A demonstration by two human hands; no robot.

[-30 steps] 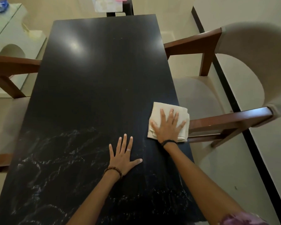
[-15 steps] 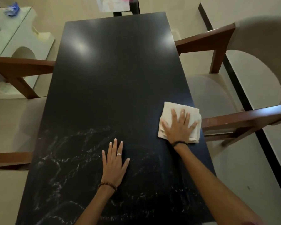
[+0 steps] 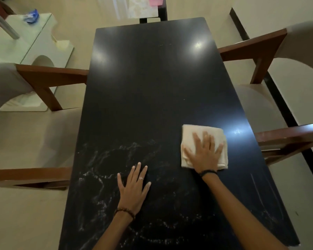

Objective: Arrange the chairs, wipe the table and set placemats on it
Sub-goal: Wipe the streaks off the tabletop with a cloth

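- Table [image 3: 152, 87]: long black top running away from the camera, whitish smeary streaks on its near half, far half glossy with light glare.
- Right hand [image 3: 205, 156]: flat, fingers straight and spread, palm pressing a folded cream cloth [image 3: 192, 134] onto the table near its right edge. No curl around the cloth, just pressing down. Fingers slightly blurred.
- Left hand [image 3: 134, 188]: flat on the bare table, fingers straight and close together, palm down, left of the cloth and nearer the camera. Holds nothing. Ring on one finger, bead bracelet at the wrist.
- Right chair [image 3: 257, 51]: wooden arms at the table's right edge, pale seat and back cut off by the frame.
- Left chair [image 3: 49, 76]: wooden arms reaching the table's left edge, back cropped.
- Past the table's far end: a pale sheet-like thing [image 3: 141, 6] and a pink object [image 3: 155, 0], both cut off at the top, can't tell what they are.
- Table's near end out of frame; both forearms enter from the bottom.
- Far left of the table: white piece of furniture [image 3: 40, 44] with a blue item [image 3: 31, 16] on it, too small to identify.
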